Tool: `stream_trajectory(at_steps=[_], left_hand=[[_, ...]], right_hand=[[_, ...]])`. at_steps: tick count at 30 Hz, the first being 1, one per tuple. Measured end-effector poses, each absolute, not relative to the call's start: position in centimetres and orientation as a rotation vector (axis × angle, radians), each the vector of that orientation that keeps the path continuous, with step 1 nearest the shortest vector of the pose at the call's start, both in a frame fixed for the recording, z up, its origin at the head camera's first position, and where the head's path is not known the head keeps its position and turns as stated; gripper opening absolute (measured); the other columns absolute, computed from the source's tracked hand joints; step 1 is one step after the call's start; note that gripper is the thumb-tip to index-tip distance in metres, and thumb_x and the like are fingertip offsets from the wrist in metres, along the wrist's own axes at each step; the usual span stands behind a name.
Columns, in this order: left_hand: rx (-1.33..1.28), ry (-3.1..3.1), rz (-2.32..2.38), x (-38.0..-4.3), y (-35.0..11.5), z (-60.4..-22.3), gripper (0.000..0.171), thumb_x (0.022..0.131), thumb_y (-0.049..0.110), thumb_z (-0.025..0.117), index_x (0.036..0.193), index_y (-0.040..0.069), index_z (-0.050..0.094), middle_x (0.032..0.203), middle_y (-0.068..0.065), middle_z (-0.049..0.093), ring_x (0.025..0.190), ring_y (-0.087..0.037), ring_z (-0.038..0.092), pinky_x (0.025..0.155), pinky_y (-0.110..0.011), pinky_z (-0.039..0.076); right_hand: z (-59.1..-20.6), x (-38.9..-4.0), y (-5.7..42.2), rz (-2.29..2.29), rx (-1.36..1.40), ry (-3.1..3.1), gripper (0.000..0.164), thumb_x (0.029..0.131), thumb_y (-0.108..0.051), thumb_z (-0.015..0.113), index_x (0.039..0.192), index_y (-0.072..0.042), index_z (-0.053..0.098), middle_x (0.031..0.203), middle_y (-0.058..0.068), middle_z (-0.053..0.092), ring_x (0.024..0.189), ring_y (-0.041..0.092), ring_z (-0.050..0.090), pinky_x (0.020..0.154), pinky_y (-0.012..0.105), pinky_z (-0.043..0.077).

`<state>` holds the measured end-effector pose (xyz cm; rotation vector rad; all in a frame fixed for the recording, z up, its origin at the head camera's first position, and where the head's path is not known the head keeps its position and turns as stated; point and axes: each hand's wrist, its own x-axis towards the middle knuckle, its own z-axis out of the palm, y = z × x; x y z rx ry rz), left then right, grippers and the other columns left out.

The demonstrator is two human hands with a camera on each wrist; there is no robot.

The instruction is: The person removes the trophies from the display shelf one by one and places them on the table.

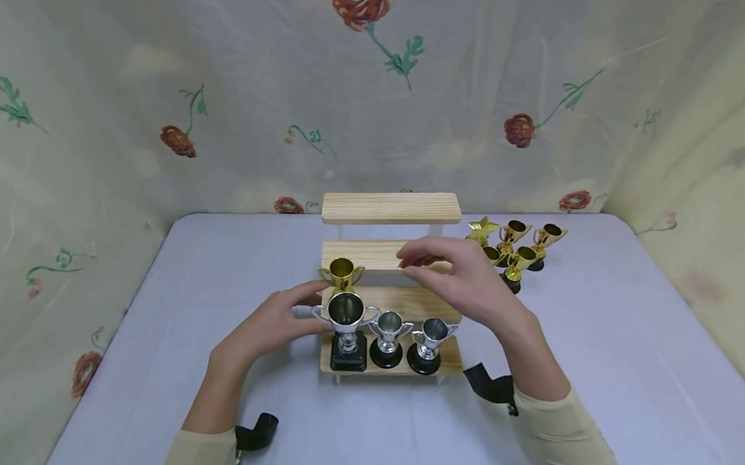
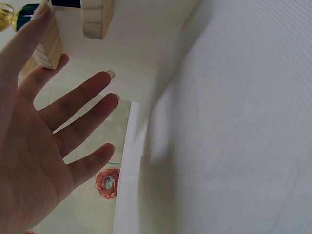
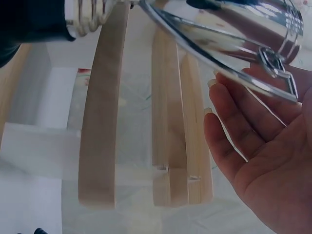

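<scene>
A gold trophy cup (image 1: 341, 274) stands at the left end of the second step of a wooden tiered shelf (image 1: 407, 303). My left hand (image 1: 275, 322) is beside that end. In the left wrist view its thumb (image 2: 30, 36) lies by the cup's dark base, the index fingertip (image 2: 62, 61) is at the board's end, and the other fingers are spread. My right hand (image 1: 454, 274) hovers over the right half of the middle steps, fingers loosely bent and holding nothing. On the bottom step stand a large silver trophy (image 1: 346, 311) and two smaller silver trophies (image 1: 390, 325).
Several gold trophies, one with a star top (image 1: 483, 229), stand on the table right of the shelf. The top step (image 1: 391, 207) is bare. A white cloth (image 1: 222, 254) covers the table. Flowered fabric (image 1: 260, 82) hangs behind and at both sides.
</scene>
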<state>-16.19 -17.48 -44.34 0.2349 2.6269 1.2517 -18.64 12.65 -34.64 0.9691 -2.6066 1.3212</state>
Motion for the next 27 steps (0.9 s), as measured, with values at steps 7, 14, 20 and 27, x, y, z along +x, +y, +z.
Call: stream_trajectory(at_steps=[7,14,20,27], left_hand=[[0.217,2.623,1.249,-16.1,-17.6,-44.3,0.066,0.078,0.053,0.078,0.138,0.047,0.050,0.134,0.000,0.064,0.133,-0.024,0.054,0.108,-0.060,0.040],[0.226,2.621,1.243,-16.2,-17.4,-44.2,0.069,0.078,0.055,0.077,0.141,0.044,0.049,0.135,-0.001,0.063,0.133,-0.026,0.054,0.107,-0.061,0.040],[0.243,2.624,1.244,-16.2,-17.6,-44.1,0.067,0.079,0.056,0.077,0.139,0.046,0.050,0.133,0.000,0.064,0.131,-0.024,0.055,0.108,-0.059,0.040],[0.257,2.627,1.243,-16.2,-17.6,-44.1,0.065,0.078,0.056,0.077,0.137,0.049,0.050,0.133,0.002,0.064,0.131,-0.022,0.055,0.108,-0.058,0.041]], right_hand=[[-34.8,-18.5,11.3,1.326,1.025,-2.637,0.019,0.093,-0.013,0.069,0.111,-0.013,0.073,0.105,0.000,0.074,0.095,0.010,0.068,0.087,0.036,0.056],[-34.7,-18.4,10.5,1.300,1.062,-2.664,0.023,0.093,-0.014,0.069,0.116,-0.011,0.072,0.108,0.002,0.074,0.097,0.011,0.068,0.087,0.036,0.056],[-34.5,-18.2,9.5,1.289,1.069,-2.715,0.024,0.095,-0.018,0.068,0.118,-0.018,0.070,0.109,-0.002,0.073,0.100,0.011,0.068,0.090,0.040,0.056],[-34.2,-17.8,8.8,1.262,1.071,-2.705,0.023,0.095,-0.018,0.068,0.118,-0.018,0.070,0.107,-0.003,0.073,0.099,0.010,0.068,0.088,0.037,0.056]])
